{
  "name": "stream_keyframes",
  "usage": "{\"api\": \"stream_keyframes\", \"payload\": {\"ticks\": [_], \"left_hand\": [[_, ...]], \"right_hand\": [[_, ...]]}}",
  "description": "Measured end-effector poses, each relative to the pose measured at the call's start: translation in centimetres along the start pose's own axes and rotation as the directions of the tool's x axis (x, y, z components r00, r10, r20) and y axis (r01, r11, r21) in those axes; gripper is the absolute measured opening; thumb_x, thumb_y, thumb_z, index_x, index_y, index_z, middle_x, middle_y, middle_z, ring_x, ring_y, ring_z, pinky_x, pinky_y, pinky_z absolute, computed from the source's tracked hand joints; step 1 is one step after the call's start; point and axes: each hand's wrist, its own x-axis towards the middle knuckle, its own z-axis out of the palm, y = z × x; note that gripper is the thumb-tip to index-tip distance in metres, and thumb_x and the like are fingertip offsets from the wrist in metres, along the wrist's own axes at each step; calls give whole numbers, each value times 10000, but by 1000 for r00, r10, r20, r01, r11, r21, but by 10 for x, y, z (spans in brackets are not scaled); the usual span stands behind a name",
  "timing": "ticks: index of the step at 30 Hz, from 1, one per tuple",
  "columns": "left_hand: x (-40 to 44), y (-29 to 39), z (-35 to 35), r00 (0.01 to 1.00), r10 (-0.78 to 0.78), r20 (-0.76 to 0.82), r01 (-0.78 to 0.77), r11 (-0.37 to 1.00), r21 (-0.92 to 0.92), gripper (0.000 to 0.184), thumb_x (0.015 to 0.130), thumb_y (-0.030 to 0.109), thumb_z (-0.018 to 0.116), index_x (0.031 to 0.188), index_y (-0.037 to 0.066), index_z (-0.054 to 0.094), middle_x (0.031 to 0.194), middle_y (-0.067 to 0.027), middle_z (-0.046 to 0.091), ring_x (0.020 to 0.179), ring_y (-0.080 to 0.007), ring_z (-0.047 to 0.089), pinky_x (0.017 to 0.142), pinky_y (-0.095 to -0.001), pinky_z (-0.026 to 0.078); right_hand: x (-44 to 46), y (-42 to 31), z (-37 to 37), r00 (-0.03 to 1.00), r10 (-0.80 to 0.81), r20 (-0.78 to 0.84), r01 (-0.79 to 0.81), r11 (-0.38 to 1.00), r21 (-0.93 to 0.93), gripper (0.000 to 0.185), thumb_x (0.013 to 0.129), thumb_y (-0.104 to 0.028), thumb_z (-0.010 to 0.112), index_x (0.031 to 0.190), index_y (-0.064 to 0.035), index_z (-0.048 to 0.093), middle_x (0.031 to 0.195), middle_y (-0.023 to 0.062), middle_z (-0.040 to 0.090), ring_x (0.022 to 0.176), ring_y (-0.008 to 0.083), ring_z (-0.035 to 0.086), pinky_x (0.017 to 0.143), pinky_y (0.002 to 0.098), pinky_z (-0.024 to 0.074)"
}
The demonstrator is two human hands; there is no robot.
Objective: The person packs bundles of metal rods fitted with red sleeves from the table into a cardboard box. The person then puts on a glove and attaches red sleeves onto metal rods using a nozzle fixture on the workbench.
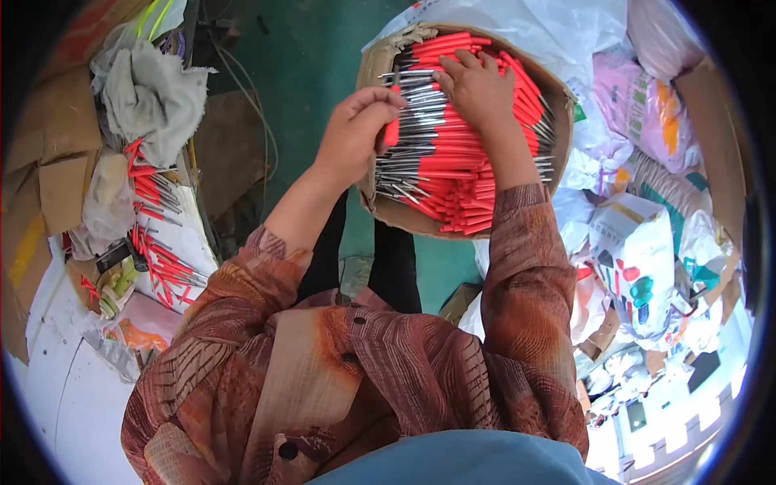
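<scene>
The brown cardboard carton's rim [373, 69] (frayed at upper left) borders open green floor [303, 56] leftward; white plastic sheeting [533, 24] crowds its far edge. Slender metal tools with red handles [457, 149] fill it, beneath the right hand [478, 90], fingers spread, unclenched. The left hand [356, 133] grasps one red-handled tool [392, 132] over the left rim.

A green floor [299, 89] spreads beneath, with a thin pale cable [257, 97] looping across its left part. Cardboard [69, 121] crowds the far left, above a white surface [69, 404]. Stuffed plastic bags [634, 263] heap along the right; bright light glares at lower right.
</scene>
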Motion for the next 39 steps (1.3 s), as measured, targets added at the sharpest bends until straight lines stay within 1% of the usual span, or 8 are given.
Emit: {"api": "stream_keyframes", "payload": {"ticks": [12, 15, 21, 27, 32, 34, 35, 39], "left_hand": [[63, -21, 59, 999, -8, -36, 11, 994, 104, 174, 850, 188, 595, 891, 20, 590, 686, -44, 583, 501, -99, 524, 444, -230, 440], [81, -14, 60, 998, 59, -26, -55, 991, 123, 153, 850, 172, 590, 876, 22, 588, 693, -58, 595, 525, -111, 552, 459, -236, 459], [95, -29, 61, 1000, -23, -7, 24, 986, 166, 132, 849, 145, 574, 878, 19, 596, 710, -67, 607, 536, -119, 566, 465, -239, 472], [95, -37, 44, 998, -54, -13, 55, 976, 213, 173, 835, 130, 550, 945, 12, 613, 702, -48, 602, 545, -120, 579, 468, -253, 483], [94, -38, -26, 809, 528, -257, -241, 697, 675, 348, 790, 178, 605, 1094, 10, 603, 831, -92, 639, 687, -184, 634, 614, -291, 519], [98, -37, -36, 744, 654, -139, -163, 379, 911, 416, 783, 220, 620, 1159, 45, 588, 1025, -143, 622, 887, -218, 619, 783, -320, 496], [109, -44, -39, 774, 614, -156, -213, 483, 849, 484, 780, 263, 629, 1223, 80, 559, 1197, -156, 559, 1059, -241, 561, 897, -340, 442], [149, -62, -55, 708, 698, 112, -314, 169, 934, 514, 785, 267, 629, 1259, 95, 531, 1229, -147, 552, 1089, -243, 557, 902, -324, 438]], "right_hand": [[4, 47, 2, 950, -295, -106, 310, 839, 447, 379, 845, -220, 549, 1216, -144, 554, 1177, 67, 608, 1122, 273, 538, 916, 443, 416], [18, 47, -25, 955, -177, 239, -168, 341, 925, 380, 794, -39, 499, 1162, -46, 594, 1124, 108, 624, 1038, 175, 573, 898, 269, 435], [5, 52, -39, 966, -151, 210, -160, 289, 944, 396, 776, 13, 580, 1167, -45, 600, 1086, 88, 643, 1004, 171, 587, 887, 283, 441], [4, 38, -19, 945, -303, 120, 65, 536, 842, 313, 807, -199, 667, 1101, -95, 639, 1053, 91, 660, 939, 216, 628, 848, 307, 473], [-1, 40, 1, 957, -286, -42, 245, 726, 643, 257, 834, -274, 618, 1041, -126, 653, 1019, 85, 661, 951, 272, 620, 814, 344, 488], [2, 34, -12, 953, -281, 112, 173, 810, 560, 250, 821, -269, 608, 1030, -141, 657, 985, 78, 668, 903, 267, 632, 830, 411, 469], [3, 29, -17, 953, -281, 110, 174, 810, 560, 250, 821, -269, 608, 1030, -141, 657, 985, 78, 668, 903, 267, 632, 830, 411, 469], [7, 3, -39, 978, -164, 129, 125, 955, 270, 266, 758, -251, 627, 1007, -167, 671, 968, 66, 659, 933, 254, 610, 845, 492, 419]]}}
